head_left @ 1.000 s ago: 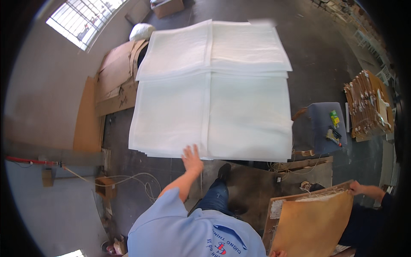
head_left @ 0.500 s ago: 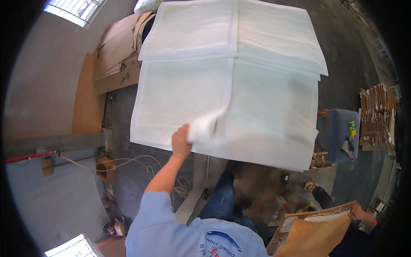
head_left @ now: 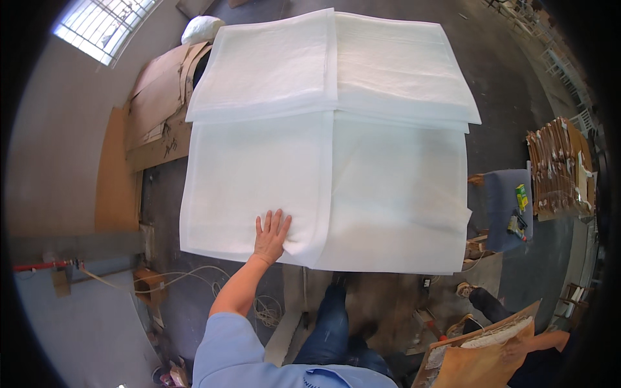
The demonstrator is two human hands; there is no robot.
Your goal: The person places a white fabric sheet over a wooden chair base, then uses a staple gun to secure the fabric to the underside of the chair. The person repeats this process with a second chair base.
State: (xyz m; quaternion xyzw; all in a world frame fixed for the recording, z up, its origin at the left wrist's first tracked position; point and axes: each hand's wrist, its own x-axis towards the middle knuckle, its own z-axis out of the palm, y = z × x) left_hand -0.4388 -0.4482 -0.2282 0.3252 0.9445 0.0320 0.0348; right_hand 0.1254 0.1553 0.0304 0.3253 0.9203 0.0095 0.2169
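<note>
My left hand lies flat on the front left white padded sheet, its fingers spread and holding nothing. Just right of the palm, the sheet is puckered near its front corner. Its right edge overlaps the front right white sheet. Farther back are two more soft white stacks, the back left one and the back right one, whose near edges lie over the front sheets. Whatever supports all of this is hidden beneath. My right hand is out of view.
At lower right another person's hand touches a wood-framed panel with tan cloth. A blue-grey padded seat carries a green-yellow box and tools. Stacked brown sheets stand beyond it. Cardboard and a coiled hose lie left.
My left hand held the front left sheet's lifted corner; now that corner is down and the hand has opened flat on the sheet. The whole view has shifted slightly.
</note>
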